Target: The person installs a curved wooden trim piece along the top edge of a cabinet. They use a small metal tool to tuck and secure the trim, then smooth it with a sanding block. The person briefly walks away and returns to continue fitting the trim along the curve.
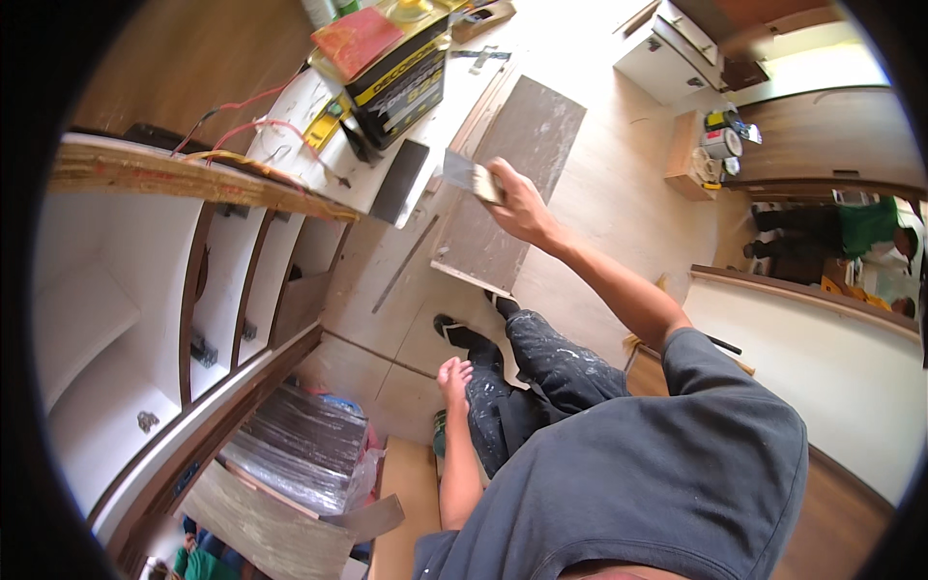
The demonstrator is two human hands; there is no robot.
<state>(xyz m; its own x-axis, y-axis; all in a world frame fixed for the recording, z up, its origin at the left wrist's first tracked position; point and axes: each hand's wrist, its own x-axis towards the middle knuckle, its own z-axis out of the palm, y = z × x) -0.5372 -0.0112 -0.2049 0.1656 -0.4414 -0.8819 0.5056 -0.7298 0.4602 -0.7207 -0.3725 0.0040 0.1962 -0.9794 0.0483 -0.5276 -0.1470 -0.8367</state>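
My right hand (520, 203) is closed round the pale handle of a putty knife (458, 170), slightly blurred. Its wide blade points left, over the edge of a long brown board (541, 126) smeared with white. Beside my left thigh hangs my left hand (454, 379), fingers loosely apart and holding nothing. A dark rectangular strip (401, 182) lies at the near end of the white work surface (280, 145), left of the blade. Behind the strip stands a black and yellow metal can (406, 92) with a red sheet (358, 41) on top.
White open shelving (106, 300) runs along the left. Plastic-wrapped panels (300, 445) lie at lower left. A wooden box (684, 155) with tins and rolls and a white drawer unit (667, 58) stand at right. A person in green (865, 227) shows at far right.
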